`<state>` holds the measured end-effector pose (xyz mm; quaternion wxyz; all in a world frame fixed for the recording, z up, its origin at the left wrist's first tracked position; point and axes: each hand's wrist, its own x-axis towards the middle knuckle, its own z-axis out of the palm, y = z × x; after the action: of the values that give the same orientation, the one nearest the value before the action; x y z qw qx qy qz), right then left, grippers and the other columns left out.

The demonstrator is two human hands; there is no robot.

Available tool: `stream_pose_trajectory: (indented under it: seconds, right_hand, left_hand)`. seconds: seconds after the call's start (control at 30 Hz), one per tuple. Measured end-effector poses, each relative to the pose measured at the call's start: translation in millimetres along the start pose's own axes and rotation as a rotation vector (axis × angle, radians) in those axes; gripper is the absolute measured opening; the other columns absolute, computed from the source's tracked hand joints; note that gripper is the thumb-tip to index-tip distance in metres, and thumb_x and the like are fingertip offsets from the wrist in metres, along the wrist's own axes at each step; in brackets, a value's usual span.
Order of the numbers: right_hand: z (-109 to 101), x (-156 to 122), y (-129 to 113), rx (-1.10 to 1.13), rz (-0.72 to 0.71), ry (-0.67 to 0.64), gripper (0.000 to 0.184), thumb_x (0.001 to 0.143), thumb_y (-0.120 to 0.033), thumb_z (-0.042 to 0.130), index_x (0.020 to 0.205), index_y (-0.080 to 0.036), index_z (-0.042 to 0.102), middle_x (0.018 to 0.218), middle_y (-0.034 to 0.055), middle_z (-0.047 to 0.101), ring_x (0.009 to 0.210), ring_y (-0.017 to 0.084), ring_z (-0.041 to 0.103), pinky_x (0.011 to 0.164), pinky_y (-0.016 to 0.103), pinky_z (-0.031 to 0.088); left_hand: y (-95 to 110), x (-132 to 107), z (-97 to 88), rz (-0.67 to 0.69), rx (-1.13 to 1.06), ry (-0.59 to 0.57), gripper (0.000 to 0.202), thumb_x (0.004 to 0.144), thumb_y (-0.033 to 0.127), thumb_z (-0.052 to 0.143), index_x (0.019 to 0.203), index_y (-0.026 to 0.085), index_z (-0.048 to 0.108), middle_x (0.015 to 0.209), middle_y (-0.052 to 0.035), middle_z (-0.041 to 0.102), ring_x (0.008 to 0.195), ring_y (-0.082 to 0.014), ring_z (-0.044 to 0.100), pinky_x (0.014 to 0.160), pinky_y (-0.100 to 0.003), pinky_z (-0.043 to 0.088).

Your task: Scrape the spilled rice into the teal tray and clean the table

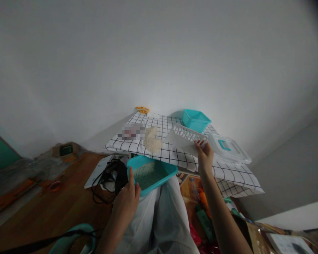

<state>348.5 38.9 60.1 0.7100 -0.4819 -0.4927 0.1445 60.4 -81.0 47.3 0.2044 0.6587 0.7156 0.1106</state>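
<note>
Just ahead of the left hand and to its right, a teal basin sits above the person's light trousers, close to the table edge, with a bed of pale grains inside. The left hand is clamped on the basin's near left rim, index finger laid along the end and thumb just beside it; its other fingers are hidden. Up and to the right, the right hand is closed on the slotted edge of a white plastic tray, which reaches leftward from the fingertips over a checked cloth and stands tilted. Left of the right hand, past the tray, a heap of pale grains lies on the cloth, well apart from the fingers. Beyond the right hand is a teal container; just to that hand's right, a clear lid with a teal piece set in it lies flat. Far beyond the left hand, a yellow item is at the back of the table, and a pixelated patch hides something nearer. Beside the left hand, on its left, are a dark bundle and black cords.
</note>
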Motion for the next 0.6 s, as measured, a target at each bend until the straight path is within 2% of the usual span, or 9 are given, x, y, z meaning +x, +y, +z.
stream_pose_trajectory:
  seconds: [0.17, 0.37, 0.6]
  right_hand:
    - [4, 9, 12, -0.061, -0.018, -0.013, 0.016, 0.074, -0.032, 0.064, 0.082, -0.019, 0.064, 0.075, 0.0001, 0.064, 0.071, 0.018, 0.054, 0.072, 0.032, 0.041]
    - [-2, -5, 9, -0.068, -0.021, -0.07, 0.016, 0.077, -0.034, 0.063, 0.082, -0.019, 0.062, 0.079, 0.001, 0.065, 0.073, 0.018, 0.056, 0.073, 0.032, 0.042]
    - [-8, -18, -1, -0.067, -0.015, -0.107, 0.017, 0.078, -0.036, 0.064, 0.085, -0.021, 0.065, 0.082, 0.0026, 0.068, 0.078, 0.021, 0.06, 0.075, 0.034, 0.043]
  left_hand:
    - [-2, 0, 1.6, 0.004, 0.007, -0.003, 0.062, 0.104, 0.023, 0.026, 0.157, 0.005, -0.001, 0.108, -0.0156, 0.076, 0.095, -0.0267, 0.074, 0.072, -0.033, 0.045]
    - [-1, 1, 1.4, -0.012, 0.001, -0.001, 0.062, 0.103, 0.024, 0.026, 0.157, 0.008, 0.0, 0.112, -0.015, 0.076, 0.1, -0.0269, 0.073, 0.074, -0.033, 0.047]
    - [-1, 0, 1.0, 0.008, 0.007, 0.005, 0.063, 0.103, 0.025, 0.027, 0.157, 0.006, 0.001, 0.106, -0.0137, 0.077, 0.094, -0.0252, 0.074, 0.072, -0.031, 0.047]
